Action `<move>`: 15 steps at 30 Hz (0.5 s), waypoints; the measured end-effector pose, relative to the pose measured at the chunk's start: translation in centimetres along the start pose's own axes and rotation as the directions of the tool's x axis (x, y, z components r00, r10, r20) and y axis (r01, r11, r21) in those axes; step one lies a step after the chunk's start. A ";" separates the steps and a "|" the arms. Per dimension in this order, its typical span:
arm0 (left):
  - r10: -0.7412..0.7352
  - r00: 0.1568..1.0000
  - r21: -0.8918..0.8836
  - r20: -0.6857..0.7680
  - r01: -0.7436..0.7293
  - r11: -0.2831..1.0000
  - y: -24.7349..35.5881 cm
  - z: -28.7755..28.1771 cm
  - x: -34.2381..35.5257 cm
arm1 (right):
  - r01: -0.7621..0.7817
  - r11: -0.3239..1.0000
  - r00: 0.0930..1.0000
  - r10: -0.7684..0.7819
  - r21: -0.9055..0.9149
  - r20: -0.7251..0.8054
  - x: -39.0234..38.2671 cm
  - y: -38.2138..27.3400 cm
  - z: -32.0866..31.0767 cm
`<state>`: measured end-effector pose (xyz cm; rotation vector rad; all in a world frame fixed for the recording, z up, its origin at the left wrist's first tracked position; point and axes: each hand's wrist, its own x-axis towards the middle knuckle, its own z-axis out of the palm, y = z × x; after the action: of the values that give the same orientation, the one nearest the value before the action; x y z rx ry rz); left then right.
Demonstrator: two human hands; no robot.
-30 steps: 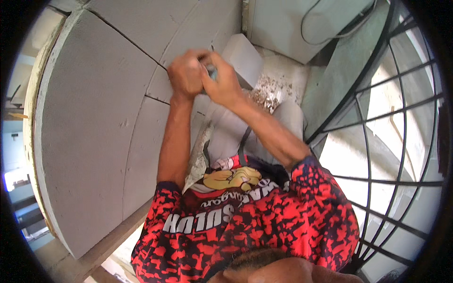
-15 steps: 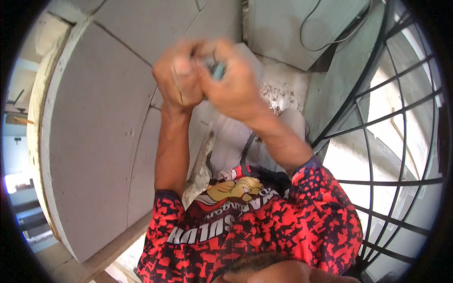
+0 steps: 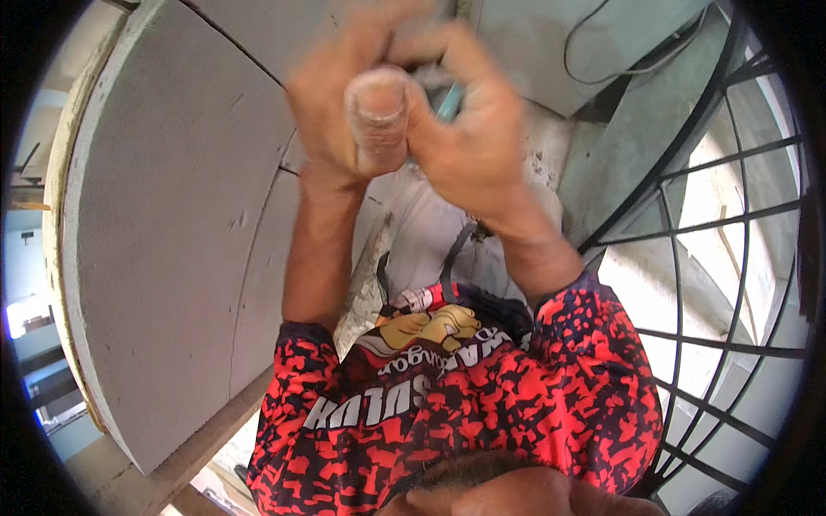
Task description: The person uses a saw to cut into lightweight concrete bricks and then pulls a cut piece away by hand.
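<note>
Right hand (image 3: 482, 129) curls around a teal object (image 3: 449, 102); left hand (image 3: 331, 116) is half curled just beside, its hold unclear. Both look larger and higher than before, so the object seems lifted with them.

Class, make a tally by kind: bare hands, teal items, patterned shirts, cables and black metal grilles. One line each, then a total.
Bare hands: 2, the left hand and right hand
Teal item, partly hidden by the right hand: 1
Red-and-black shirt: 1
Cable: 1
Black metal grille: 1
Total: 6
</note>
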<state>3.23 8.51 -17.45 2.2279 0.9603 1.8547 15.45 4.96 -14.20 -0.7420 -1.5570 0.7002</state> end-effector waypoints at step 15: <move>-0.049 0.974 0.241 0.223 -0.006 0.971 -5.7 2.2 -7.5 | -0.082 0.996 0.985 0.074 -0.044 -0.153 -5.8 11.3 3.0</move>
<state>2.38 9.94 -26.99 2.4848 1.2145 1.4989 13.74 7.27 -26.88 -0.8775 -1.4175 0.6490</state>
